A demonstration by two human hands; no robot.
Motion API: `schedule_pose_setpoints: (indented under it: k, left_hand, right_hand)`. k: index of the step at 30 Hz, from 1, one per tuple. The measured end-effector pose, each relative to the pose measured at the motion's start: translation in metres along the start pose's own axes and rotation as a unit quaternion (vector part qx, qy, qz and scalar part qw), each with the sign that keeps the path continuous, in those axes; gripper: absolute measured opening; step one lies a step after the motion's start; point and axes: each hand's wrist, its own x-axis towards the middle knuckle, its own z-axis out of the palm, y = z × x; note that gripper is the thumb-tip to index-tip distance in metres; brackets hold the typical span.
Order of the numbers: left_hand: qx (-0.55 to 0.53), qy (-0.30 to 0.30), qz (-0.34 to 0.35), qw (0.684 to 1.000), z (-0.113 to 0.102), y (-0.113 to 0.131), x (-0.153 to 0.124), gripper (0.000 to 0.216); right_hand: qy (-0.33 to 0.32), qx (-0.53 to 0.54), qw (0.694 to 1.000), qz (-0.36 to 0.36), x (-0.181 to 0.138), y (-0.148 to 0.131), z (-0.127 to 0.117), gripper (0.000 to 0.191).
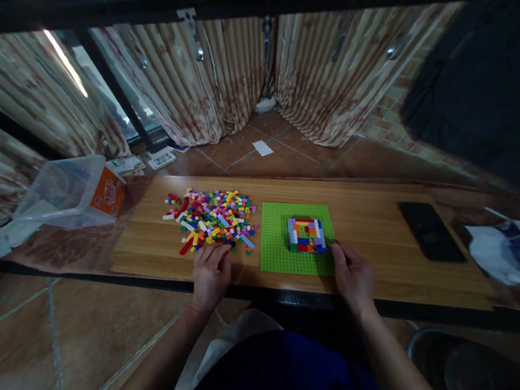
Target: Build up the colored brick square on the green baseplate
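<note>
A green studded baseplate (272, 258) lies on the wooden board, with a low block of multicoloured toy bricks (306, 235) built on its middle. To its left spreads a loose heap of small toy bricks (222, 216). My left hand (212, 273) rests at the heap's near edge, fingers curled; whatever they hold, if anything, is hidden. At the baseplate's right edge is my right hand (353, 276), its fingers bent together and fingertips meeting the plate's rim. I cannot make out what lies between them.
The wooden board (244, 272) carries a dark flat phone-like slab (432, 231) at the right. A clear plastic bin (69, 193) with an orange label stands off the left end. Crumpled white packaging (495, 255) lies beyond the right end. A dark bar crosses above.
</note>
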Motion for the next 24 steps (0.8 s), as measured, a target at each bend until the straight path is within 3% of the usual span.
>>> schedule_pose_setpoints:
  k: [4,15,24]
  left_hand:
    - [0.007,-0.011,-0.011,1.0,0.002,0.001,0.009,0.019]
    - [0.092,-0.082,0.019,0.992,0.029,0.037,0.059,0.014]
    - [0.127,-0.106,0.041,0.985,0.033,0.041,0.066,0.01]
  right_hand:
    - [0.011,0.003,1.0,-0.016,-0.002,0.001,0.002,0.044]
    - [0.022,0.004,0.999,-0.029,-0.003,-0.001,0.004,0.041]
    - [0.026,0.006,0.999,-0.035,-0.003,-0.004,0.005,0.037]
